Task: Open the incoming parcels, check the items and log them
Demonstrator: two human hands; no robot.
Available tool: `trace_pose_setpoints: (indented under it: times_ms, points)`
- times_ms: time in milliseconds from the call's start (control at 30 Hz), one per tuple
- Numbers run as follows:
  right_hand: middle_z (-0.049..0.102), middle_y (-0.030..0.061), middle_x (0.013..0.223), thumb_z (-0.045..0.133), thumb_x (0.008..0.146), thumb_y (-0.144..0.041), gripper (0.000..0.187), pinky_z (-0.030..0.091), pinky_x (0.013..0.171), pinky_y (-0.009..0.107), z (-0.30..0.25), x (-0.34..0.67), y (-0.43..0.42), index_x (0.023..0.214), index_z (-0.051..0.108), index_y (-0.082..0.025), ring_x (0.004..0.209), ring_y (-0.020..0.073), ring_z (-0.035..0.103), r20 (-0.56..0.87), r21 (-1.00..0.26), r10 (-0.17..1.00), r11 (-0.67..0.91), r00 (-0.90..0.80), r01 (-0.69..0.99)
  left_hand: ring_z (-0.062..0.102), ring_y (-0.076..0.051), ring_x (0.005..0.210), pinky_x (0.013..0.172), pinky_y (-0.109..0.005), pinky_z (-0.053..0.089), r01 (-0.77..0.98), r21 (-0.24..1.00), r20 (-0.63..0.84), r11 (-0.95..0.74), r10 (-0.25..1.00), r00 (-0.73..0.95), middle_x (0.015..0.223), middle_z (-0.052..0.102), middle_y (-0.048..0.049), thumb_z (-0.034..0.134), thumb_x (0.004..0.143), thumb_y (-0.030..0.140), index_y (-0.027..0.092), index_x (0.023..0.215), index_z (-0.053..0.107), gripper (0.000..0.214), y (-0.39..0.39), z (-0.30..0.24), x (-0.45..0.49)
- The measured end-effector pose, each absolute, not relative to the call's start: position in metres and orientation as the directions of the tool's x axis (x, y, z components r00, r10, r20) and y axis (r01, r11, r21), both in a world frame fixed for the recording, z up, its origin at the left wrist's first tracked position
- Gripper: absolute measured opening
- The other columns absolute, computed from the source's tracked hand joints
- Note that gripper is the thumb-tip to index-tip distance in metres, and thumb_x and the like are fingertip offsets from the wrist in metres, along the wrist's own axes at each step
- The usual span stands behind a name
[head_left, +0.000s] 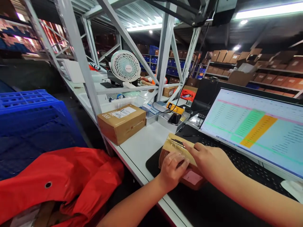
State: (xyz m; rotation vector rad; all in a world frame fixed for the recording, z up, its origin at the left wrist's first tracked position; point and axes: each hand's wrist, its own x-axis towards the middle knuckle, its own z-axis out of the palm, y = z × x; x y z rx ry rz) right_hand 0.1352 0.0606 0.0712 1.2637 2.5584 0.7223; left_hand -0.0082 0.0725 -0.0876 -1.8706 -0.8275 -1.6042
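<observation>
A small taped cardboard box (193,177) lies on a black mat (152,165) in front of me. My left hand (174,167) presses on its near side with curled fingers, gripping the box. Over the top of the box, my right hand (204,156) is closed on a slim dark tool (177,142), whose tip lies along the taped top. Whether this tool is a pen or a blade I cannot tell. A pink label shows on the box's near face, and both hands cover part of the box.
A larger labelled carton (121,123) sits at the desk's left edge. Behind are a tray with a phone (174,118), a fan (125,66) and metal posts. A keyboard and monitor (255,129) stand right. Red cloth (78,176) and a blue crate (35,126) are left.
</observation>
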Motion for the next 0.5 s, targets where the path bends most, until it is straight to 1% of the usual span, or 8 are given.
trace_pose_setpoints:
  times_ms: [67,133,200,267,333,400,467,500]
  points:
    - [0.065,0.0078,0.091,0.059,0.090,-0.015,0.059,0.040,0.050,0.025,0.070,0.129,0.060,0.147,0.048,-0.021,0.069,0.0192,0.068,0.040,0.489,0.784,0.526,-0.620,0.696,0.064,-0.020,0.104,0.099,-0.039,0.055,0.741,-0.010,0.989,-0.672,0.101,0.105,0.099,0.069,-0.0071,0.061,0.094,0.029,0.017,0.110,0.069,0.021,0.072,-0.086,-0.009]
    - [0.065,0.0087,0.093,0.057,0.090,-0.014,0.058,0.042,0.050,0.025,0.072,0.122,0.058,0.147,0.047,-0.020,0.070,0.0196,0.068,-0.006,0.477,0.799,0.531,-0.602,0.700,0.064,-0.020,0.102,0.097,-0.039,0.056,0.735,-0.029,0.991,-0.677,0.077,0.110,0.098,0.069,-0.0073,0.062,0.094,0.030,0.017,0.108,0.068,0.020,0.072,-0.084,-0.009]
    - [0.066,0.0096,0.094,0.056,0.088,-0.010,0.060,0.044,0.050,0.026,0.075,0.121,0.052,0.147,0.047,-0.018,0.070,0.0202,0.068,-0.048,0.480,0.812,0.529,-0.581,0.700,0.065,-0.019,0.099,0.095,-0.038,0.057,0.739,-0.048,0.991,-0.672,0.060,0.119,0.096,0.068,-0.0068,0.062,0.094,0.031,0.018,0.105,0.068,0.018,0.072,-0.082,-0.009]
    - [0.066,0.0096,0.093,0.055,0.085,-0.007,0.060,0.044,0.049,0.026,0.076,0.130,0.043,0.144,0.050,-0.016,0.068,0.0204,0.068,-0.044,0.500,0.822,0.511,-0.568,0.699,0.065,-0.019,0.098,0.095,-0.037,0.057,0.754,-0.046,0.988,-0.655,0.081,0.130,0.096,0.068,-0.0061,0.063,0.094,0.033,0.019,0.105,0.068,0.019,0.071,-0.081,-0.009]
    - [0.066,0.0086,0.088,0.054,0.081,-0.003,0.060,0.043,0.044,0.025,0.071,0.150,0.031,0.139,0.055,-0.016,0.060,0.0193,0.066,0.006,0.537,0.828,0.471,-0.561,0.700,0.066,-0.019,0.098,0.095,-0.036,0.057,0.770,-0.035,0.982,-0.637,0.121,0.145,0.096,0.068,-0.0054,0.065,0.093,0.035,0.021,0.106,0.068,0.020,0.069,-0.080,-0.009]
    - [0.064,0.0074,0.084,0.052,0.074,0.001,0.064,0.041,0.041,0.025,0.062,0.177,0.016,0.136,0.057,-0.015,0.055,0.0183,0.062,0.100,0.571,0.815,0.423,-0.570,0.704,0.065,-0.018,0.098,0.096,-0.036,0.055,0.779,-0.036,0.977,-0.626,0.141,0.159,0.095,0.068,-0.0047,0.068,0.090,0.037,0.022,0.105,0.068,0.021,0.068,-0.079,-0.010]
    - [0.063,0.0062,0.081,0.051,0.070,0.002,0.069,0.042,0.042,0.025,0.051,0.206,0.000,0.137,0.055,-0.016,0.054,0.0172,0.059,0.200,0.564,0.775,0.409,-0.600,0.717,0.065,-0.018,0.097,0.096,-0.035,0.054,0.772,-0.048,0.976,-0.634,0.136,0.171,0.095,0.068,-0.0042,0.070,0.088,0.035,0.021,0.103,0.068,0.020,0.068,-0.078,-0.011]
    - [0.063,0.0058,0.081,0.051,0.071,0.001,0.071,0.043,0.043,0.025,0.047,0.220,-0.007,0.139,0.054,-0.018,0.054,0.0169,0.058,0.245,0.539,0.760,0.410,-0.603,0.736,0.064,-0.019,0.097,0.096,-0.036,0.054,0.762,-0.050,0.975,-0.645,0.135,0.178,0.095,0.068,-0.0044,0.070,0.088,0.036,0.021,0.102,0.068,0.021,0.068,-0.076,-0.012]
